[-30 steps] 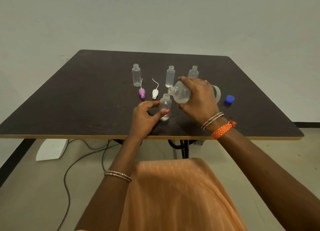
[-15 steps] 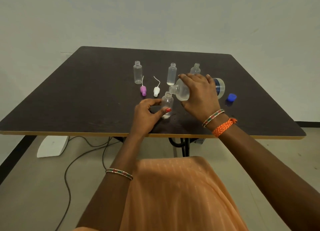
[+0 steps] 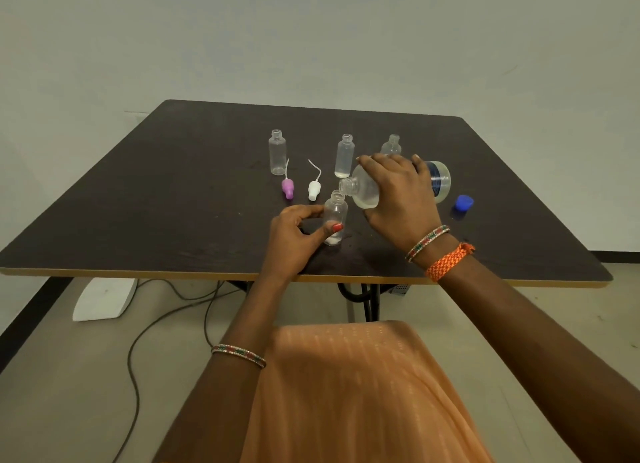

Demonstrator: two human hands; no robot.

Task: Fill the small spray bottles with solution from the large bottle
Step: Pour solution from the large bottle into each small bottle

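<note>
My right hand [image 3: 398,195] grips the large clear bottle [image 3: 363,192], tipped on its side with its open neck over the mouth of a small clear bottle [image 3: 335,213]. My left hand [image 3: 294,234] holds that small bottle upright on the dark table [image 3: 138,202] between thumb and fingers; a little liquid sits at its bottom. Three more small open bottles stand behind: one at the left [image 3: 277,152], one in the middle [image 3: 344,156] with some liquid, and one [image 3: 391,145] partly hidden behind my right hand.
A purple spray head [image 3: 287,188] and a white spray head [image 3: 314,189] lie on the table with their tubes pointing away. A blue cap [image 3: 464,203] lies to the right. Cables and a white object [image 3: 104,298] lie on the floor under the table.
The large bottle's neck has come down a little closer to the small bottle's mouth. Both hands keep their hold, and the view has shifted slightly.
</note>
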